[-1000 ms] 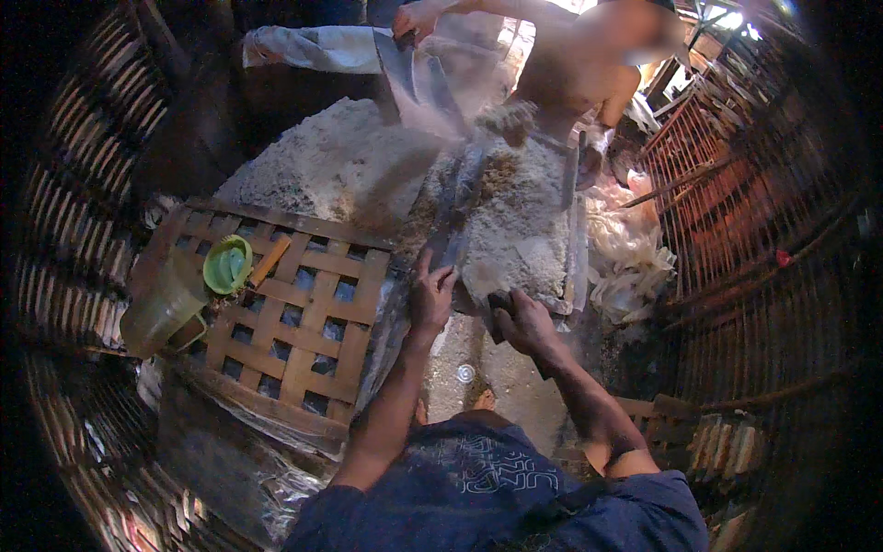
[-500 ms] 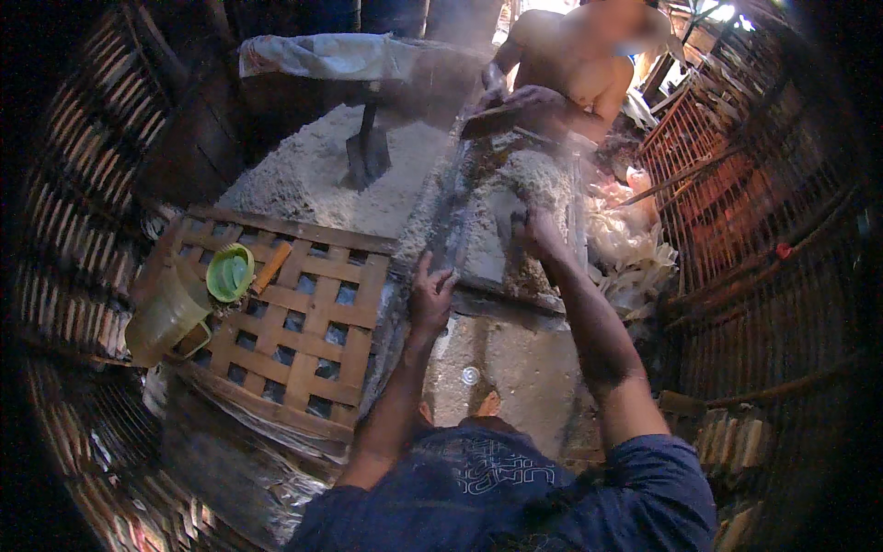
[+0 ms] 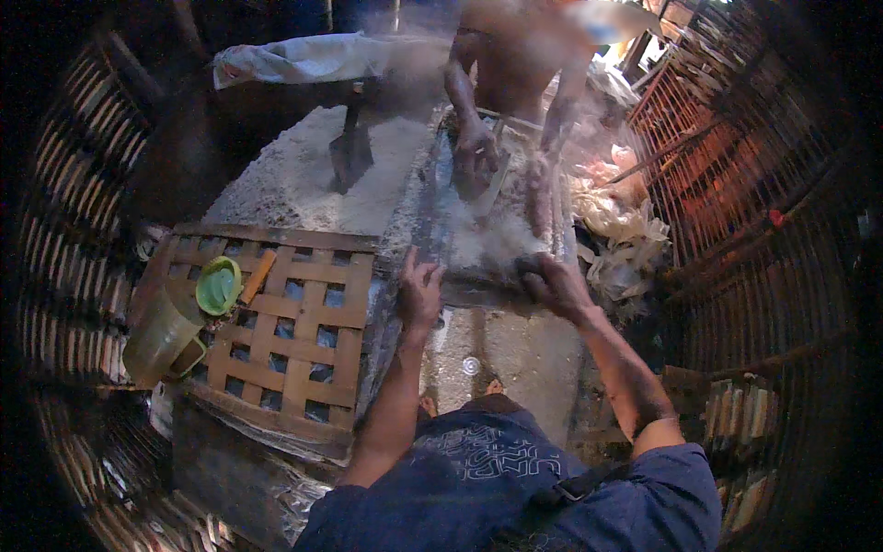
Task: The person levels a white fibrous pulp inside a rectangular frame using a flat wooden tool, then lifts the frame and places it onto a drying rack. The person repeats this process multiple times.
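Note:
My left hand (image 3: 419, 285) rests by the near left edge of a long trough (image 3: 430, 213), its fingers apart. My right hand (image 3: 552, 285) grips a dark flat tool (image 3: 531, 264) at the trough's near right end, where dust blurs the pale powdery material (image 3: 474, 239). Across from me, a co-worker's hand (image 3: 475, 152) is down in the trough with a blurred board-like piece beside it; their other arm (image 3: 552, 138) reaches down along the right side.
A heap of pale powder (image 3: 285, 179) with a shovel (image 3: 351, 152) lies left of the trough. A woven slat panel (image 3: 290, 350) holds a green bowl (image 3: 219, 287) and a plastic jug (image 3: 161, 336). Crumpled sacks (image 3: 616, 239) lie right; slatted walls surround us.
The co-worker has let go of the shovel and now reaches into the trough. My right hand went forward into the powder, then drew back to the near end. Dust hangs thicker over the trough.

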Motion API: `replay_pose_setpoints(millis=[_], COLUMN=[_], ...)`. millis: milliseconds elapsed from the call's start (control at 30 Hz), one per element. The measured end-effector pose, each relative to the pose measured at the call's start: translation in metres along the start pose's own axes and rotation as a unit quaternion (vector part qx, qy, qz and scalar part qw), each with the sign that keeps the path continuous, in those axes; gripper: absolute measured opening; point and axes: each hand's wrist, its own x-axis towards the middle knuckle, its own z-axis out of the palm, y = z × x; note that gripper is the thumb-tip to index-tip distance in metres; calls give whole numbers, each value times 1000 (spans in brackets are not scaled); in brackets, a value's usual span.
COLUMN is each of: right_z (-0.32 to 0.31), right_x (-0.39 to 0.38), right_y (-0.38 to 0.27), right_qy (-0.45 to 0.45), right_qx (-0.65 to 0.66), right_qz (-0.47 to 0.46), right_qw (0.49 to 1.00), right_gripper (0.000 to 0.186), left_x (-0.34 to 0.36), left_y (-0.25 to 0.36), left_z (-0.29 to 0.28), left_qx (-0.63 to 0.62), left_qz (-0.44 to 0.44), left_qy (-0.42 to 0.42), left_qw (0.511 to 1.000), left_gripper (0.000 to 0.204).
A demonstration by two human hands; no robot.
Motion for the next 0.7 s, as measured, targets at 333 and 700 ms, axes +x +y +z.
replay_pose_setpoints(millis=[333, 700], right_z=[-82, -130], right_x=[0, 80], right_y=[69, 83], right_qy=[-62, -194], right_qx=[-167, -201], right_qz=[74, 50], right_qw=[981, 959], right_gripper=[40, 39], left_x=[10, 11], left_y=[16, -3], left_z=[4, 3], left_qx=[-30, 31], left_qz=[-11, 7], left_qy=[-23, -6], left_qw=[999, 999], left_gripper=[24, 21])
